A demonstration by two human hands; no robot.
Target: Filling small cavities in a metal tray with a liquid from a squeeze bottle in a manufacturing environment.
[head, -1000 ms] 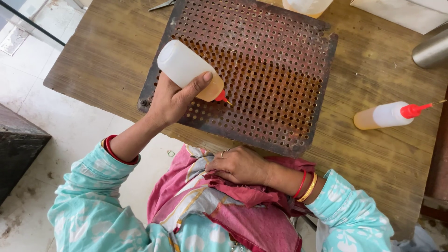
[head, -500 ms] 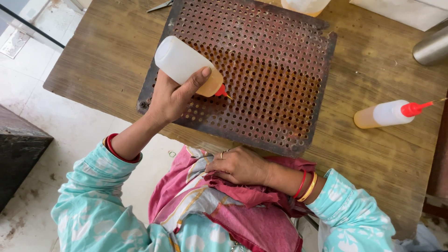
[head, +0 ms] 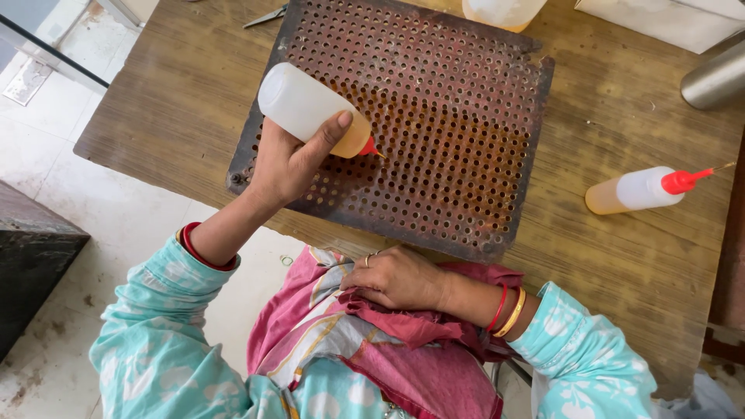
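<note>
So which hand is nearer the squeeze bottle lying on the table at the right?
Right. The right hand rests on pink cloth at the table edge, below-left of that bottle. The left hand is farther, holding another bottle over the perforated plate.

You're at a worn wooden table (head: 194, 85) on a pale, stained floor (head: 46, 186), with a dark block (head: 31, 271) off to your left.

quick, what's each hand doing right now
Left hand: closed around the squeeze bottle, tip over the perforated tray.
Right hand: holding nothing, resting on pink cloth.
</note>
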